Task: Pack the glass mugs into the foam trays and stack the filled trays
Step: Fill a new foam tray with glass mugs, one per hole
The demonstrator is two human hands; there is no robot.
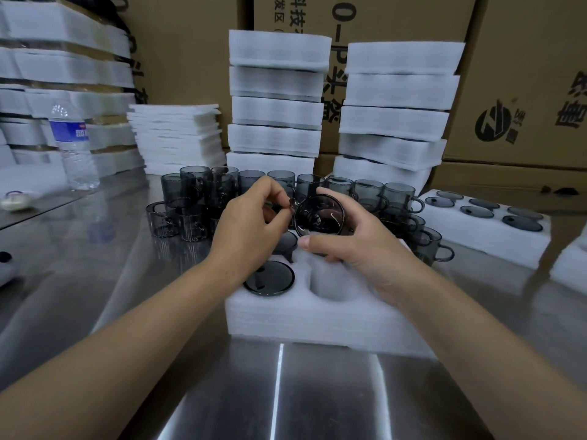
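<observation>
- The shiny table [95, 281] is closest to us, and a white foam tray [317, 319] sits on it right in front of the person.
- In the near left hole of that tray there is a packed mug [269, 278]. Only its dark round end shows.
- Next to it is an empty hole [333, 281].
- Just above the tray, both hands hold one dark glass mug [319, 214]. It is tipped so a round end faces us.
- The right hand [359, 246] is curled around the side of the mug, with the thumb underneath.
- The left hand [251, 230] pinches near the rim, and I think it has the handle.
- So I think the step is packing: this mug is on its way into the tray.
- Next, the mug probably needs turning to match the packed one, then a gentle, straight push down into the empty hole. Glass breaks, so no banging.
- Behind the hands stand many loose mugs [197, 198], waiting on the table.
- To the right lies a full tray [482, 230].
- Farthest back are two tall stacks [276, 100] of trays, a water bottle [74, 147] and brown boxes [524, 74].
</observation>
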